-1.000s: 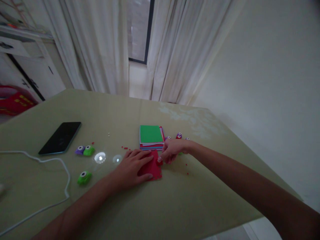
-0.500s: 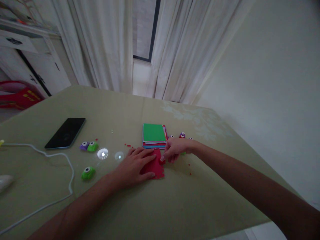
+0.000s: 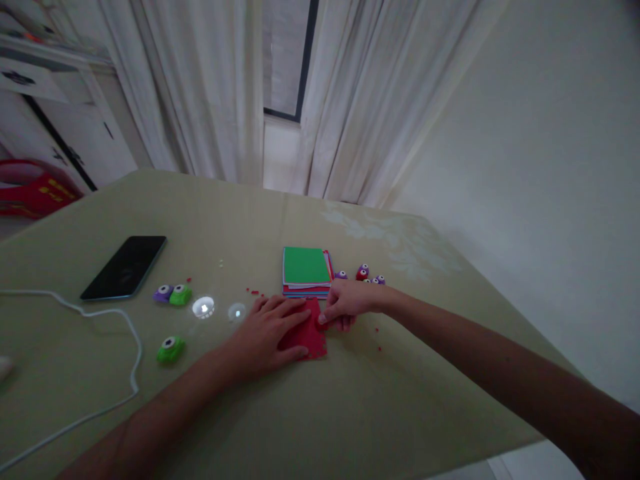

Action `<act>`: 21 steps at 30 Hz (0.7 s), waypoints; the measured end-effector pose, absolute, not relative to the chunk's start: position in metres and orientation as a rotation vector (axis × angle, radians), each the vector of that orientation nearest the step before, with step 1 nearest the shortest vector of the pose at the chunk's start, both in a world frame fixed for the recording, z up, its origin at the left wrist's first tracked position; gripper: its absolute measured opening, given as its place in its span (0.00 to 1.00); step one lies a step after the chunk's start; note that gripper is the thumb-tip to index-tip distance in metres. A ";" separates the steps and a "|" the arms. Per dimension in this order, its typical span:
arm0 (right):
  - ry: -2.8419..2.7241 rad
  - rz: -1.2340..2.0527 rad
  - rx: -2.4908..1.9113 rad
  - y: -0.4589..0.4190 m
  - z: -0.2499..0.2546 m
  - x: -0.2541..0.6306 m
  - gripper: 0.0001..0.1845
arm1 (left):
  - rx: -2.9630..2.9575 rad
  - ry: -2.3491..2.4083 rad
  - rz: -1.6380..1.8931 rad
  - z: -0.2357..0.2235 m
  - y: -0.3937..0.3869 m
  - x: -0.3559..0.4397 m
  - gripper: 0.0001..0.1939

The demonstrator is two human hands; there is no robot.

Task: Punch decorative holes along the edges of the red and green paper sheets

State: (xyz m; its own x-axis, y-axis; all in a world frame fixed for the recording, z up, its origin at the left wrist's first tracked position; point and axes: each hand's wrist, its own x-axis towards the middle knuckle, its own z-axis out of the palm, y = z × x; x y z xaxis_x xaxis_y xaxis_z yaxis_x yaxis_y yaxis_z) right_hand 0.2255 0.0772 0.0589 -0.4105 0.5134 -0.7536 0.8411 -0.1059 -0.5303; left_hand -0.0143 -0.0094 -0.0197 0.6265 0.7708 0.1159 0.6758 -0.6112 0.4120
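Observation:
A sheet of red paper (image 3: pixel 314 333) lies flat on the table, with small notches along its right and lower edges. My left hand (image 3: pixel 273 333) rests open on its left part, fingers spread and pressing it down. At the right edge my right hand (image 3: pixel 346 303) is closed around a small red paper punch (image 3: pixel 321 323), mostly hidden by the thumb and fingers. Just behind is a stack of coloured paper (image 3: pixel 306 267) with a green sheet on top. Red paper bits (image 3: pixel 254 292) lie scattered beside both hands.
Googly-eyed purple and red pieces (image 3: pixel 363 272) cluster beyond my right hand. On the left are a purple-and-green pair (image 3: pixel 179 295), a green one (image 3: pixel 171 349), a black phone (image 3: pixel 125 267) and a white cable (image 3: pixel 131 327). Curtains (image 3: pixel 210 93) hang behind the table.
My right hand stays at the paper's right edge, its grip shifted slightly. The left hand keeps its place on the paper. The whole view has slid a little.

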 end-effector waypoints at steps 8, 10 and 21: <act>1.814 -1.640 1.466 0.074 0.060 0.226 0.16 | 2.521 1.168 0.416 -0.023 -0.011 -0.015 0.34; 1.819 -1.640 1.457 0.076 0.060 0.226 0.15 | 2.528 1.164 0.423 -0.024 -0.011 -0.015 0.33; 1.827 -1.596 1.402 0.083 0.061 0.223 0.16 | 2.544 1.105 0.369 -0.021 -0.006 -0.014 0.33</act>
State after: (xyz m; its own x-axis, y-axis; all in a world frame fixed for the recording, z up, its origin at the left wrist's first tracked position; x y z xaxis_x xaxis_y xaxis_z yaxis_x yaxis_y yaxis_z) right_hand 0.2230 0.0829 0.0607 -0.4568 0.4439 -0.7709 0.8235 -0.1168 -0.5552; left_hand -0.0144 -0.0062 -0.0206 0.6633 0.7417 0.0999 0.6530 -0.6388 0.4070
